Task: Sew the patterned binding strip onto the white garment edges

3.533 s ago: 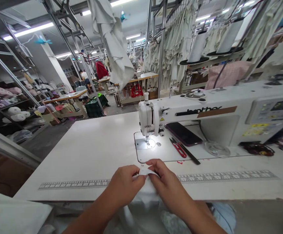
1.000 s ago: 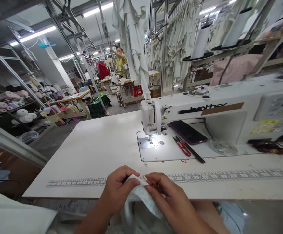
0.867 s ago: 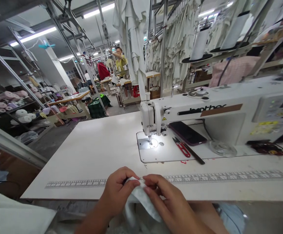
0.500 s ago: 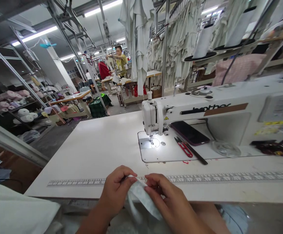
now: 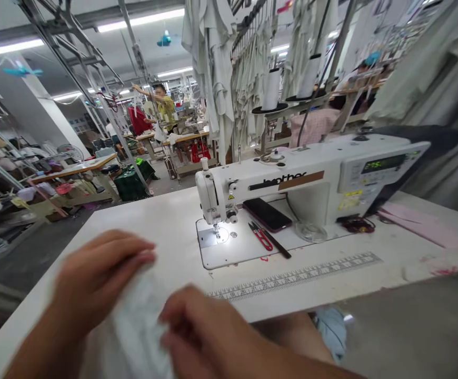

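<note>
A pale, light-coloured piece of fabric (image 5: 140, 316) hangs between my hands at the front left of the table, blurred by motion. My left hand (image 5: 102, 279) pinches its upper edge, thumb and fingers together. Lower and to the right, my right hand (image 5: 201, 326) has its fingers curled at the fabric's right edge. Beyond them stands a white sewing machine (image 5: 268, 181), its lit needle plate (image 5: 213, 237) bare of cloth. Red-handled thread snips (image 5: 261, 238) lie on the machine bed beside a dark, slim tool (image 5: 278, 245).
A black phone (image 5: 268, 213) and a clear round dish (image 5: 311, 231) lie under the machine arm. A ruler strip (image 5: 292, 276) runs along the front of the white table (image 5: 134, 221). Pink fabric (image 5: 422, 223) lies at right. A person in yellow (image 5: 166, 110) works in the background.
Both hands have moved left and apart, carrying the fabric up and over the table's left part. The view has turned right, showing the machine's display and the pink fabric.
</note>
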{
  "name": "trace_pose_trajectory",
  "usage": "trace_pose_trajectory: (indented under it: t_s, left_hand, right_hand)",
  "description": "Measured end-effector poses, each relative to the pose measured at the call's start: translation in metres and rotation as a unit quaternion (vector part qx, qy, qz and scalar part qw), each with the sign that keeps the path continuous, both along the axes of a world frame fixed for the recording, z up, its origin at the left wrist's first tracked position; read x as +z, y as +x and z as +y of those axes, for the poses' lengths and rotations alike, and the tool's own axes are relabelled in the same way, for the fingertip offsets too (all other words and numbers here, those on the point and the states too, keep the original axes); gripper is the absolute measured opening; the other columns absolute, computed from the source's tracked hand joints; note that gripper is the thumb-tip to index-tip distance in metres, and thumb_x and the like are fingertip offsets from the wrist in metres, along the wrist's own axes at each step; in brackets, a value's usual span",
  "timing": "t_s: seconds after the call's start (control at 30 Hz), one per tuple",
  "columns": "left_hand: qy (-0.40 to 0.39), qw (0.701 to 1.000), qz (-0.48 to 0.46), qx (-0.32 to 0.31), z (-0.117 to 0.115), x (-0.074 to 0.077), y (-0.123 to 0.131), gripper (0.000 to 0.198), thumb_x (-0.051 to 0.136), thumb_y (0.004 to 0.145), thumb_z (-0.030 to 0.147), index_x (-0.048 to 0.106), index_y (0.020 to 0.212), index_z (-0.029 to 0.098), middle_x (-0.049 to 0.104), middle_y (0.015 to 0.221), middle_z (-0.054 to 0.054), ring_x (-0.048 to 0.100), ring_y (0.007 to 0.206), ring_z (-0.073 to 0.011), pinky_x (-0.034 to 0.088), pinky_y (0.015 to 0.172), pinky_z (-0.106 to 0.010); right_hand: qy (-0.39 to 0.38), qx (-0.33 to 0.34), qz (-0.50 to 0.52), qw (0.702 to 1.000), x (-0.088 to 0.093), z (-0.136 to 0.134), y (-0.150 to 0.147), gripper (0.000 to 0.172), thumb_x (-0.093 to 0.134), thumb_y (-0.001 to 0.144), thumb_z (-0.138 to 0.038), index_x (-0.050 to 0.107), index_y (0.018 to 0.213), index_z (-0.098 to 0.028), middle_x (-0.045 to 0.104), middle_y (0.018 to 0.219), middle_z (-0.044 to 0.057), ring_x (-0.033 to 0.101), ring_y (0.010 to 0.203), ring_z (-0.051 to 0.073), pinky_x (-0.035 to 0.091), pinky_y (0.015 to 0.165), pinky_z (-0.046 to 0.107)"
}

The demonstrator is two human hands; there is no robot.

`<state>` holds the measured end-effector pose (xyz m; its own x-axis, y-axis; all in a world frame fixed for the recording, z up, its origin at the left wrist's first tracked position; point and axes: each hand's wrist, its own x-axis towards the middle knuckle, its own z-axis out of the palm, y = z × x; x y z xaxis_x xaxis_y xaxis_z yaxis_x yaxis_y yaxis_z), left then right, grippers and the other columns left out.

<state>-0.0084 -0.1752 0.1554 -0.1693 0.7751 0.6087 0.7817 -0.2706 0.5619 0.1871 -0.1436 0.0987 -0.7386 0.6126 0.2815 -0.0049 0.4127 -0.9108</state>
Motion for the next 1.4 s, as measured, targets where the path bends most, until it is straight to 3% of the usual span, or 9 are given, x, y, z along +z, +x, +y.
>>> trace_pose_trajectory:
  t_s: [0.17, 0.3, 0.47, 0.8, 0.93, 1.03, 1.17, 1.23, 1.4]
  left_hand:
    - [-0.174, 0.976, -0.026, -0.127, 0.107, -0.079, 0.024, 0.015, 0.059, 0.080, 0.030, 0.071, 0.077, 0.021, 0.070, 0.080, -0.002, 0.062, 0.078, -0.0176, 0.047, 0.077, -0.028]
    - [-0.222, 0.963, -0.076, -0.133, 0.124, -0.119, 0.037, 0.015, 0.058, 0.081, 0.029, 0.070, 0.081, 0.021, 0.070, 0.081, 0.000, 0.062, 0.077, -0.0174, 0.048, 0.076, -0.027]
    - [-0.277, 0.942, -0.111, -0.155, 0.121, -0.109, 0.027, 0.022, 0.054, 0.087, 0.032, 0.070, 0.090, 0.018, 0.071, 0.088, -0.003, 0.063, 0.079, -0.0177, 0.048, 0.071, -0.026]
    - [-0.293, 0.945, 0.010, -0.145, 0.149, -0.113, 0.037, 0.018, 0.055, 0.085, 0.022, 0.069, 0.075, 0.023, 0.067, 0.078, 0.000, 0.060, 0.077, -0.0183, 0.044, 0.071, -0.029]
    - [-0.269, 0.955, 0.062, -0.105, 0.158, -0.124, 0.042, 0.006, 0.064, 0.081, 0.021, 0.068, 0.077, 0.021, 0.064, 0.083, -0.002, 0.060, 0.083, -0.0201, 0.046, 0.072, -0.030]
    - [-0.235, 0.963, 0.103, -0.083, 0.157, -0.132, 0.045, 0.005, 0.065, 0.082, 0.016, 0.064, 0.078, 0.018, 0.061, 0.084, -0.003, 0.058, 0.085, -0.0207, 0.048, 0.074, -0.031]
    - [-0.211, 0.956, 0.173, -0.111, 0.140, -0.140, 0.050, 0.021, 0.048, 0.087, 0.005, 0.060, 0.075, 0.018, 0.057, 0.077, -0.004, 0.053, 0.077, -0.0206, 0.049, 0.074, -0.036]
    - [-0.183, 0.952, 0.213, -0.123, 0.130, -0.144, 0.051, 0.024, 0.043, 0.086, 0.001, 0.061, 0.088, 0.016, 0.058, 0.084, -0.007, 0.052, 0.080, -0.0220, 0.050, 0.074, -0.037]
    - [-0.087, 0.945, 0.282, -0.143, 0.124, -0.150, 0.050, 0.033, 0.039, 0.085, -0.003, 0.053, 0.112, 0.009, 0.056, 0.092, -0.010, 0.052, 0.087, -0.0230, 0.052, 0.078, -0.038]
  right_hand:
    - [-0.030, -0.156, -0.082, 0.984, -0.055, 0.044, 0.023, 0.014, 0.047, 0.082, -0.011, 0.055, 0.087, -0.021, 0.056, 0.070, -0.003, 0.053, 0.063, 0.013, 0.041, 0.056, 0.023]
    - [-0.037, -0.162, -0.112, 0.980, -0.074, 0.062, 0.033, 0.008, 0.049, 0.085, -0.017, 0.055, 0.084, -0.021, 0.057, 0.068, -0.004, 0.053, 0.062, 0.014, 0.040, 0.058, 0.024]
    - [-0.028, -0.159, -0.131, 0.978, -0.073, 0.069, 0.031, 0.011, 0.049, 0.089, -0.022, 0.053, 0.078, -0.023, 0.058, 0.068, -0.004, 0.054, 0.063, 0.014, 0.039, 0.058, 0.024]
    - [0.054, -0.150, -0.312, 0.937, -0.073, 0.092, 0.033, 0.037, 0.053, 0.088, -0.021, 0.055, 0.125, -0.021, 0.069, 0.074, 0.001, 0.066, 0.068, 0.020, 0.046, 0.059, 0.026]
    - [0.146, -0.109, -0.363, 0.914, -0.062, 0.107, 0.033, 0.015, 0.054, 0.090, -0.022, 0.068, 0.094, -0.020, 0.071, 0.070, 0.005, 0.067, 0.064, 0.024, 0.039, 0.053, 0.028]
    - [0.186, -0.074, -0.361, 0.911, -0.056, 0.118, 0.035, 0.025, 0.052, 0.091, -0.018, 0.067, 0.072, -0.021, 0.069, 0.066, 0.003, 0.065, 0.062, 0.023, 0.039, 0.053, 0.029]
    - [0.267, -0.040, -0.302, 0.914, -0.062, 0.135, 0.040, 0.008, 0.069, 0.081, -0.015, 0.071, 0.085, -0.021, 0.068, 0.108, 0.007, 0.059, 0.104, 0.026, 0.046, 0.082, 0.036]
    - [0.331, -0.029, -0.253, 0.909, -0.070, 0.140, 0.043, 0.027, 0.076, 0.077, -0.017, 0.070, 0.103, -0.018, 0.064, 0.121, 0.008, 0.053, 0.117, 0.027, 0.043, 0.095, 0.039]
    - [0.427, -0.031, -0.229, 0.874, -0.084, 0.146, 0.048, 0.039, 0.079, 0.076, -0.033, 0.067, 0.109, -0.015, 0.069, 0.118, 0.007, 0.055, 0.114, 0.029, 0.050, 0.087, 0.040]
